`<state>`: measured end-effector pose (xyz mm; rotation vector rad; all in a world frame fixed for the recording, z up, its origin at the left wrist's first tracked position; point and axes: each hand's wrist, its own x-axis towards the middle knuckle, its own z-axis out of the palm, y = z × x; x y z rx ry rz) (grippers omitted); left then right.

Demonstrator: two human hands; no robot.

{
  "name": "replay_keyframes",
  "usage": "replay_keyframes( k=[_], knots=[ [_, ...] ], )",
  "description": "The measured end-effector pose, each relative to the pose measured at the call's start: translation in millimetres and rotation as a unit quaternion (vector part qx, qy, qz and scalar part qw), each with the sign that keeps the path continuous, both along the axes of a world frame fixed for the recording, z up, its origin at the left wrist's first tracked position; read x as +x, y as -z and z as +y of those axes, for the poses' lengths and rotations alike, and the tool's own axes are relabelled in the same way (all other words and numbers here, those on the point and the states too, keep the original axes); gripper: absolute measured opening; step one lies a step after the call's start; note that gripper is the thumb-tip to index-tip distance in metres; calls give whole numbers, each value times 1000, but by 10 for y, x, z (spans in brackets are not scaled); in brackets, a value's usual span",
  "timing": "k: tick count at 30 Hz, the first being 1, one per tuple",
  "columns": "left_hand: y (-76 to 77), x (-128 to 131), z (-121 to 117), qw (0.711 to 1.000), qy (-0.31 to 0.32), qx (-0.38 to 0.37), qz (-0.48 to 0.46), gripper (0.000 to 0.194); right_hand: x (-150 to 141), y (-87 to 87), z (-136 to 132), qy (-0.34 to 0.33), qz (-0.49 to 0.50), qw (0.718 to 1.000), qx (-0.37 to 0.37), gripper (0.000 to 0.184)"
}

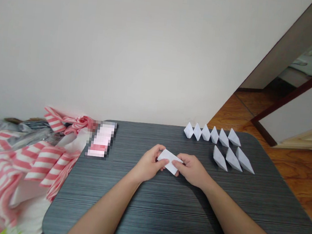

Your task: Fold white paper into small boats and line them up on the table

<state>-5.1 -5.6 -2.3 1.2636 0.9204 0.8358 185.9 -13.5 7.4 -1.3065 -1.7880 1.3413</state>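
Fingers (161, 164) of both hands close on a small folded white paper (170, 159), thumbs on top, other fingertips curled behind or beneath. Left hand (147, 163) grips from about nine o'clock, right hand (194, 170) from three to four; thumb tips nearly meet on the near half of the packet.

Position: paper sits over the middle of the dark table (161, 215), long side slanting from ten o'clock to four. Whether its underside touches the tabletop, cannot tell.

Handling, by judgement: very light, no weight to fight. Several layers probably make it stiffer than a single sheet, springy at the creases, inclined to open if let loose. Dry surface, little slip expected. Easily dented or torn at a corner; hard pressure would likely leave an unwanted crease. Best hold: flat thumb pads over the layered body, fingers backing it, near the two short ends; avoid pinching the bare corners.

Surroundings, clock centred on the paper: row of six pointed white paper shapes (214, 135) at one to two; row of three similar shapes (233, 159) just short of three. Pixelated rectangular item (102, 140) at nine to ten, contents unreadable. Striped cloth (45, 160) heaped beyond the table edge, eight to nine. Pale wall (151, 56) at twelve.
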Motion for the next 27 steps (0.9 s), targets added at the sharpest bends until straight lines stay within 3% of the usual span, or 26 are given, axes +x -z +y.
replay_keyframes(
  k=[8, 15, 24, 27],
  knots=[
    [-10, -4, 15, 1000, 6, -10, -8, 35, 1, -30, 3, 11, 4, 1000, -7, 25],
    [-6, -22, 33, 999, -5, -14, -29, 31, 36, 26, 38, 32, 61, 996, -62, 33],
    [-23, -4, 37, 998, -18, -27, -50, 42, 43, 4, 37, 35, 75, 994, -69, 36],
    [-56, -29, 44, 997, -17, -33, -61, 49, 60, 23, 41, 30, 74, 996, -38, 34]
  ],
)
